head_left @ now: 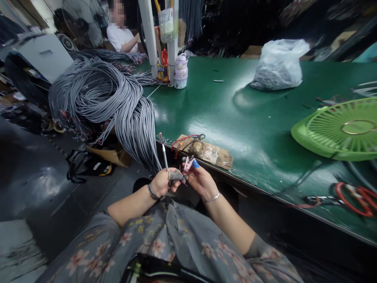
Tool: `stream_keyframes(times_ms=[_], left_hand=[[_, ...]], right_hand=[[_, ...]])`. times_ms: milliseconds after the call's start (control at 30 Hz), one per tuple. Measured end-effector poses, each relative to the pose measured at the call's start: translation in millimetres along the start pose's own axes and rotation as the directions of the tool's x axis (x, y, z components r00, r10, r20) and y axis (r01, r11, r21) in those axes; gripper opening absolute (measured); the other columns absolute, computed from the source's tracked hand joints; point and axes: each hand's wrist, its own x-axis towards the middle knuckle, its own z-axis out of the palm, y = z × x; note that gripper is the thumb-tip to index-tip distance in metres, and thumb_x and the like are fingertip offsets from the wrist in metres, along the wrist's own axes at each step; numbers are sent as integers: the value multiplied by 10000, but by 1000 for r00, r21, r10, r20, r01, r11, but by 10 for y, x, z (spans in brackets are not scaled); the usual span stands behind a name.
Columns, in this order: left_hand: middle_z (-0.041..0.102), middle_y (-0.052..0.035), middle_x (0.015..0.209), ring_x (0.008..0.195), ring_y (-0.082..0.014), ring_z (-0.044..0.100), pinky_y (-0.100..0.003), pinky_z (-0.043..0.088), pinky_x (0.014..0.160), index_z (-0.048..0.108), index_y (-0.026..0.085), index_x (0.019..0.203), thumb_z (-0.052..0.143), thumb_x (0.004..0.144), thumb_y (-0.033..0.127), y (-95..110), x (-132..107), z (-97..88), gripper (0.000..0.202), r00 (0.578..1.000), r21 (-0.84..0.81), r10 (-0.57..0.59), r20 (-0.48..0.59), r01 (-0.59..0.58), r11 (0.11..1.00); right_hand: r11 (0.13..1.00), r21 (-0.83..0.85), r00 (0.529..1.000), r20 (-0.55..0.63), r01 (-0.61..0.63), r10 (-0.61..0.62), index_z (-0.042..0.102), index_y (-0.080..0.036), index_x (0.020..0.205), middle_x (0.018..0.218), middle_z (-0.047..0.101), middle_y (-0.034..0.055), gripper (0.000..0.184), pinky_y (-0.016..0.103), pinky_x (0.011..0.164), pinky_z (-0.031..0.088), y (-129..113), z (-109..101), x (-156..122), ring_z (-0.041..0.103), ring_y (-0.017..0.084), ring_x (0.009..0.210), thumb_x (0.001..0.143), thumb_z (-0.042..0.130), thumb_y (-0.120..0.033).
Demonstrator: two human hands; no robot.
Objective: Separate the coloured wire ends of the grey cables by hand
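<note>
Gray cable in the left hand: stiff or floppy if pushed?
The gray cable is probably springy over short lengths: its free end stands unsupported above the left hand. Longer runs likely flop, as the similar-looking coiled bundle droops. The thin colored wires at its tip might bend easily, since they splay apart.

Bent arms [129, 207] [231, 222] hold both hands [163, 182] [203, 182] close together (fingers [174, 186] curled inward), wrists [153, 191] [213, 197] angled toward each other.

Glare pools on the green tabletop [218, 118]; the background [235, 27] falls dark, edges stretch, and the wire tips [160, 137] seem soft.
</note>
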Motion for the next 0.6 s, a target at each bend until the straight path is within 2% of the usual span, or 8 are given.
stream_keyframes(times_ms=[233,467,600], left_hand=[[487,4,405,285,-76,378,-194,248,300,585,116,580,705,526,409,11,13,24,322,999,26,-12,-50,14,1000],[486,8,410,287,-75,376,-195,254,308,569,125,576,692,533,404,-21,5,16,308,999,54,-21,-48,24,998],[493,8,416,289,-69,372,-193,247,308,563,128,581,711,528,413,-38,-6,26,325,998,68,-17,-56,20,997]], right_hand=[[999,34,998,58,36,-38,697,-202,862,776,670,-7,305,233,595,482,101,-109,86,567,107,653,669,807,-411],[994,105,999,20,40,-42,701,-185,896,777,673,5,299,224,588,470,100,-69,82,561,109,655,673,811,-350],[993,119,1000,13,12,-13,696,-168,852,800,679,15,278,215,559,458,99,-54,59,555,103,643,680,808,-356]])
